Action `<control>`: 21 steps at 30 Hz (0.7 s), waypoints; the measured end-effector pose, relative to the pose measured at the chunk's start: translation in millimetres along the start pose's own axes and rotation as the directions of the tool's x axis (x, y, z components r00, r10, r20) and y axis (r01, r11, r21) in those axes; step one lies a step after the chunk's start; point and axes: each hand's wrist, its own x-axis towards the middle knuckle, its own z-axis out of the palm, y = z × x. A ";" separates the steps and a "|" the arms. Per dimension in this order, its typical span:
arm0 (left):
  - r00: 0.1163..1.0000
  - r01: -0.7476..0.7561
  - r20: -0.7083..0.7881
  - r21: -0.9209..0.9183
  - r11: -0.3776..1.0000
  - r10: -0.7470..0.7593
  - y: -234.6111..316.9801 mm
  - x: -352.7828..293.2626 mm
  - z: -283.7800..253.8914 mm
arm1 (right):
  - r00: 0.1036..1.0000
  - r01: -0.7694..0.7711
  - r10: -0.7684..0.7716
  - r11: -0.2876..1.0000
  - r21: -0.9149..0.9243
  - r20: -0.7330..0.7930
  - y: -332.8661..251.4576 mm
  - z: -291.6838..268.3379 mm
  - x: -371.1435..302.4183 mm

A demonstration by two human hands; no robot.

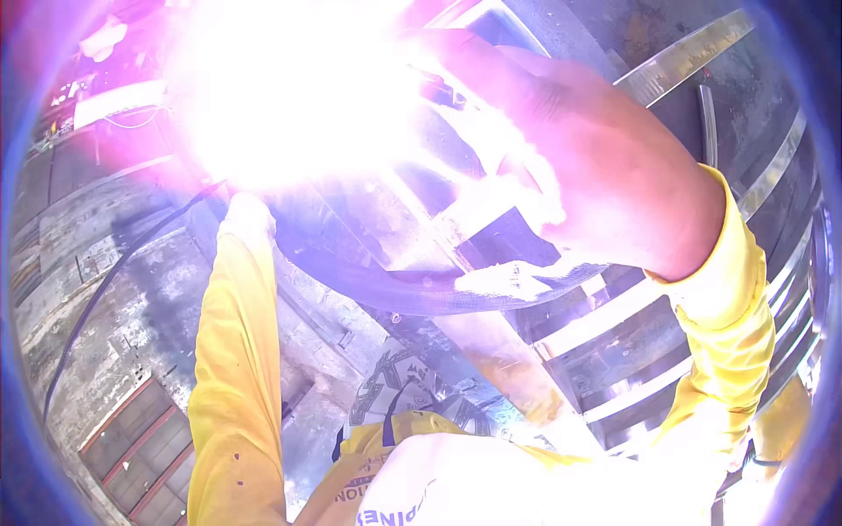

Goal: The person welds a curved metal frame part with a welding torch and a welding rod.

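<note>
A blinding white-violet glare covers the upper left middle. My right hand reaches into its right edge from a yellow sleeve. Its fingers look curled, but the light washes out what they hold. My left hand is bleached white at the glare's lower edge; its fingers are hidden. Between the hands sags a thick grey curved band, like a sheathed cable, passing below my right wrist. Beneath it a flat metal bar runs diagonally.
Several pale metal strips and slats lie at the right. A thin black cable curves across the stained grey floor on the left. A reddish-barred grate lies at lower left. My clothed body fills the bottom middle.
</note>
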 end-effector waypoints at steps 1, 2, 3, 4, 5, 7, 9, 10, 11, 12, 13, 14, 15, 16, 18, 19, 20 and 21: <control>0.999 0.046 -0.023 -0.015 0.999 -0.046 -36.8 -20.3 32.1 | 0.995 -0.067 0.069 0.997 -0.025 0.072 3.5 3.9 -2.7; 0.995 0.082 -0.047 -0.026 0.996 -0.083 -55.9 -48.0 65.3 | 0.982 -0.128 0.134 0.990 -0.053 0.131 4.6 3.9 -5.4; 0.992 0.101 -0.073 -0.029 0.994 -0.103 -52.8 -74.3 76.4 | 0.970 -0.194 0.206 0.976 -0.096 0.127 0.0 3.2 -5.3; 0.988 0.101 -0.115 -0.022 0.995 -0.103 -36.0 -91.7 89.2 | 0.960 -0.246 0.259 0.962 -0.120 0.108 -4.2 4.7 -3.6; 0.961 0.120 -0.261 0.097 0.988 -0.091 -23.6 -92.8 86.6 | 0.946 -0.266 0.276 0.960 -0.083 0.168 -6.4 -1.5 0.5; 0.974 0.101 -0.210 0.082 0.992 -0.082 -13.4 -97.6 83.5 | 0.957 -0.251 0.258 0.966 -0.062 0.136 -6.1 -0.7 1.0; 0.985 0.087 -0.157 0.065 0.994 -0.076 -11.9 -91.1 74.2 | 0.965 -0.237 0.241 0.970 -0.042 0.107 -5.2 1.1 0.6; 0.981 0.089 -0.182 0.074 0.993 -0.075 -12.9 -86.2 71.7 | 0.971 -0.218 0.221 0.975 -0.044 0.089 -4.3 1.8 0.1; 0.975 0.090 -0.209 0.084 0.992 -0.071 -14.2 -78.4 65.0 | 0.978 -0.196 0.199 0.980 -0.044 0.070 -4.2 2.4 0.6; 0.976 0.090 -0.207 0.083 0.992 -0.072 -17.5 -70.1 60.6 | 0.977 -0.197 0.200 0.979 -0.046 0.070 -4.6 1.4 1.2; 0.967 0.115 -0.237 0.088 0.989 -0.092 -20.2 -61.7 56.1 | 0.975 -0.199 0.203 0.979 -0.048 0.087 -5.5 0.2 2.6; 0.956 0.138 -0.271 0.095 0.986 -0.108 -22.7 -52.4 48.8 | 0.974 -0.201 0.205 0.979 -0.046 0.101 -5.3 0.2 3.5; 0.965 0.125 -0.240 0.056 0.991 -0.108 -25.2 -47.8 45.8 | 0.992 -0.120 0.123 0.989 -0.083 0.033 -0.5 5.8 -0.3; 0.965 0.123 -0.242 0.058 0.991 -0.105 -25.9 -43.7 41.5 | 0.992 -0.119 0.121 0.990 -0.081 0.030 4.4 3.3 -1.6; 0.968 0.121 -0.229 0.062 0.991 -0.104 -29.8 -44.7 44.5 | 0.992 0.046 -0.036 0.996 -0.074 0.123 16.5 -5.1 -6.0; 0.969 0.117 -0.224 0.066 0.991 -0.100 -29.3 -45.6 44.7 | 0.979 0.129 -0.117 0.990 -0.063 0.165 18.4 -7.7 -6.5; 0.971 0.110 -0.222 0.071 0.991 -0.092 -26.2 -47.3 44.4 | 0.980 0.131 -0.120 0.989 -0.061 0.162 14.0 -7.3 -4.8; 0.972 0.102 -0.221 0.077 0.992 -0.082 -21.6 -49.4 43.3 | 0.987 0.020 -0.007 0.996 -0.084 0.159 5.6 -5.6 -1.9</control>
